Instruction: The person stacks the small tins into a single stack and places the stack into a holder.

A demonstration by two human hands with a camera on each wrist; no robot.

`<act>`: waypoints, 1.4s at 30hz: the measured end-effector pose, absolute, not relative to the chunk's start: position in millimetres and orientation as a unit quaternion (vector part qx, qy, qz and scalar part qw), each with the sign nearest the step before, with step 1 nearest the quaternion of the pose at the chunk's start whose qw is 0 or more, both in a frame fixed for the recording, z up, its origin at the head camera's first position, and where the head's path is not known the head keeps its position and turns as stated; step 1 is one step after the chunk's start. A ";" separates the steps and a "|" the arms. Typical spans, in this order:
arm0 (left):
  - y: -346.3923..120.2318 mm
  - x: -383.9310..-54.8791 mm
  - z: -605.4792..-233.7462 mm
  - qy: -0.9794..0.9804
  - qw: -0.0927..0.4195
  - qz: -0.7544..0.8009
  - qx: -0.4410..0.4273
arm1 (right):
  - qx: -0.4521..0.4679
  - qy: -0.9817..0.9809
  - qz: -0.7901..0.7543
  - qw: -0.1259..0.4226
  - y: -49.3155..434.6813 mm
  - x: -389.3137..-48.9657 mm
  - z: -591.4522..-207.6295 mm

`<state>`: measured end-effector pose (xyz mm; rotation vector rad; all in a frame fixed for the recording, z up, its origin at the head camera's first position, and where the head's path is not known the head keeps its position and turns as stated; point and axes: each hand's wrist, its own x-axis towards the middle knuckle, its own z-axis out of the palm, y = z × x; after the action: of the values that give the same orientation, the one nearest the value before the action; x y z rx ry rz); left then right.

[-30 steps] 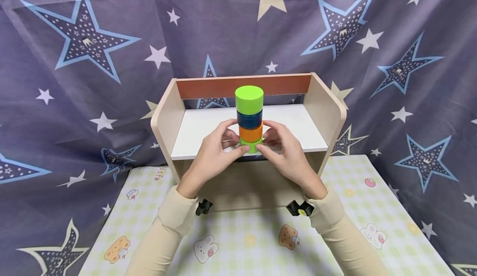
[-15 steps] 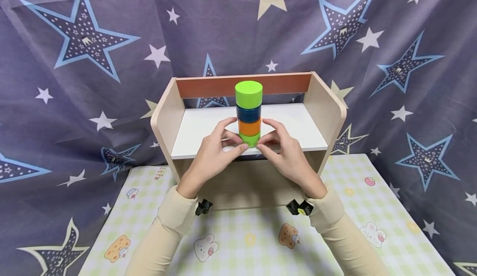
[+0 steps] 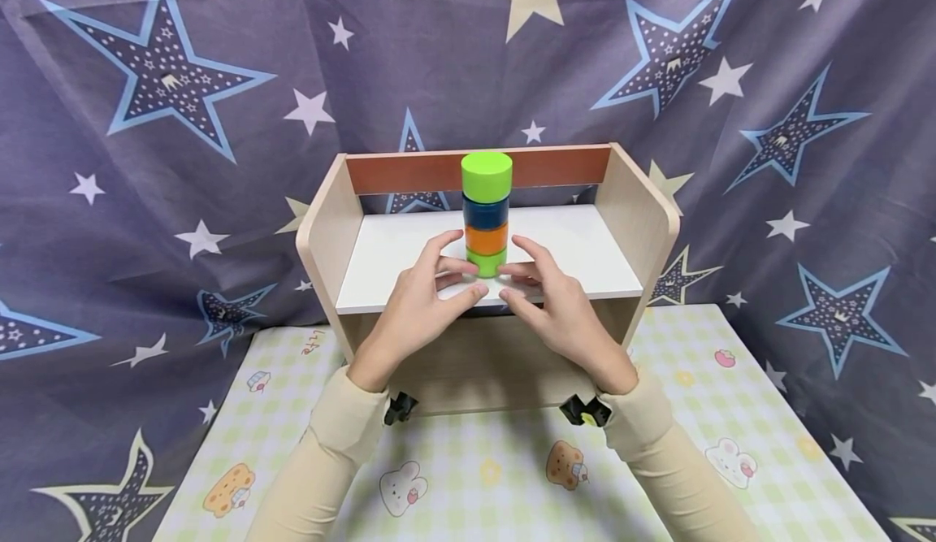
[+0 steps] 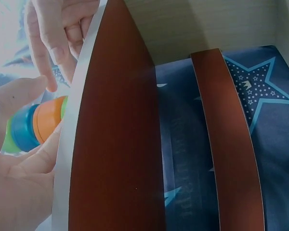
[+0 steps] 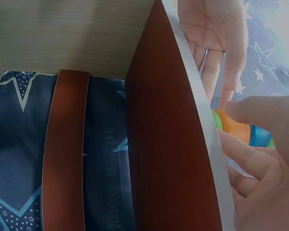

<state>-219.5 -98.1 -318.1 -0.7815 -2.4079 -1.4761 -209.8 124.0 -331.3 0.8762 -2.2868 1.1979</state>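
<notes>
An upright stack of round stacking cups (image 3: 486, 215) stands on the white shelf board (image 3: 409, 241) in the head view. From the base up it runs green, orange, dark blue and a wider green cup on top. My left hand (image 3: 420, 306) is beside its left, fingers loosely bent, fingertips right at the green base. On the other side, my right hand (image 3: 566, 314) has its fingers spread, one fingertip close by the base. Both thumbs are in front of the stack, away from it. In the left wrist view the orange cup (image 4: 48, 115) shows between the fingers.
The small wooden shelf unit has raised side panels (image 3: 638, 225) left and right and a red-brown back rail (image 3: 417, 171). It stands on a table with a checked cloth (image 3: 490, 493). A star-patterned curtain (image 3: 241, 22) hangs behind.
The stack has slid back on the shelf, away from me. The thumbs no longer touch its base, and the right hand has drawn slightly away with its fingers spread more.
</notes>
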 end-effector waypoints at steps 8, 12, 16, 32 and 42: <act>-98.1 -219.2 -317.9 -0.822 0.099 -0.498 -0.258 | 0.313 -0.836 0.402 0.201 123.1 -209.6 -329.9; -98.5 -219.3 -318.3 -0.824 0.097 -0.496 -0.257 | 0.316 -0.841 0.394 0.192 122.7 -209.7 -329.2; -99.0 -219.2 -318.4 -0.825 0.098 -0.492 -0.259 | 0.317 -0.847 0.382 0.190 122.3 -210.0 -329.5; -99.6 -218.5 -318.5 -0.815 0.119 -0.496 -0.276 | 0.316 -0.855 0.359 0.199 123.3 -209.0 -328.4; -105.4 -204.3 -317.6 -0.803 0.153 -0.496 -0.291 | 0.331 -0.834 0.361 0.255 131.2 -197.2 -325.5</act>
<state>-204.3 -105.4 -317.6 -0.8354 -2.3047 -1.4238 -197.2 131.2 -325.5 0.8999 -2.2632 0.9796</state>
